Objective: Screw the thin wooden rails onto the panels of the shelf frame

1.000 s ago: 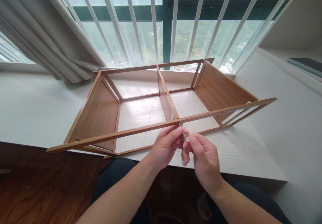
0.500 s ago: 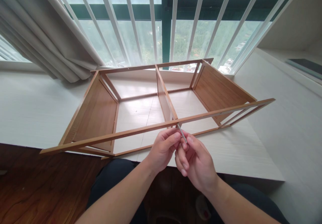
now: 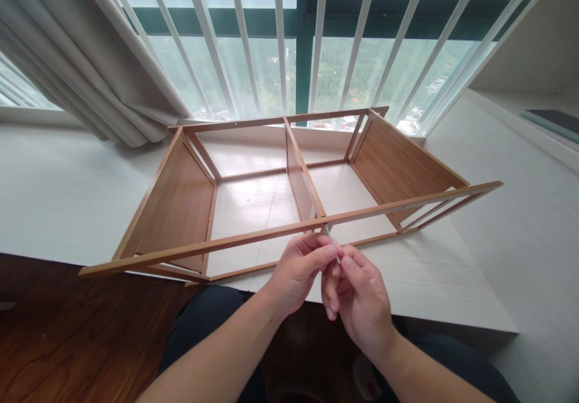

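Note:
A thin grey metal rod (image 3: 332, 237) slants down from the underside of the front rail (image 3: 280, 228) of a brown wooden frame, just where the middle divider (image 3: 302, 174) meets it. Whether its upper end sits in a hole cannot be made out. My left hand (image 3: 296, 270) is closed, thumb and fingertips pinched against the rod. Around its lower end close the thumb and forefinger of my right hand (image 3: 362, 294), and the other fingers curl beneath. Fingertips hide part of the rod.
The frame lies on a pale ledge (image 3: 452, 276), with a left end panel (image 3: 176, 210) and a right end panel (image 3: 402, 161). Behind stand window bars (image 3: 280, 47) and a grey curtain (image 3: 85, 53). Dark wooden floor (image 3: 81, 330) lies below the ledge's front edge.
The whole view has shifted slightly, so the frame appears a little further right. The left thumb has moved onto the rod, and less of the rod shows between the hands.

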A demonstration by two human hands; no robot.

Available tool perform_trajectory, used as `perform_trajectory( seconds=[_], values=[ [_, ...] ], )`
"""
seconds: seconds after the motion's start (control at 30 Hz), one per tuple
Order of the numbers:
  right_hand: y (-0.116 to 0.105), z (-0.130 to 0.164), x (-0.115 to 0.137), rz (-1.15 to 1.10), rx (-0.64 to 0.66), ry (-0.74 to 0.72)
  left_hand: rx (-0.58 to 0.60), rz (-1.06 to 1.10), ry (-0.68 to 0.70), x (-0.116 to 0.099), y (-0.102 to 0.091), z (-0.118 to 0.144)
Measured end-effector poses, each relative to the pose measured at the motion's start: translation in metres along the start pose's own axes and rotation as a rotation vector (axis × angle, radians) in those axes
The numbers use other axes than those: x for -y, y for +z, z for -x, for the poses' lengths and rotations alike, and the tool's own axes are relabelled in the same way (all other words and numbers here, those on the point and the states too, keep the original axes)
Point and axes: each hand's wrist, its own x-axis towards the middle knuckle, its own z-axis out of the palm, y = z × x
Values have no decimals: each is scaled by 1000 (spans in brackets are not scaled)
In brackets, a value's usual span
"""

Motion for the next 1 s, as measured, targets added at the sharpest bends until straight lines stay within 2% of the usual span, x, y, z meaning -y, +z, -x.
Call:
perform_trajectory(
  seconds=[0.2, 0.37, 0.47, 0.67, 0.83, 1.0],
  values=[
    [0, 0, 0, 25, -21, -54, 14, -11, -12, 0, -1, -1],
    [-3, 1, 0, 144, -89, -128, 7, 0, 6, 0, -3, -3],
    [-8, 2, -1, 212, -85, -165, 25, 8, -4, -1, -3, -4],
    [-19, 5, -4, 436, -72, -278, 44, 13, -28, -4, -2, -4],
    [-22, 2, 5, 693, -71, -382, 76, 53, -44, -3, -3, -4],
    [-19, -3, 14, 768, -93, -360, 123, 67, -40, 0, -3, -5]
  ],
)
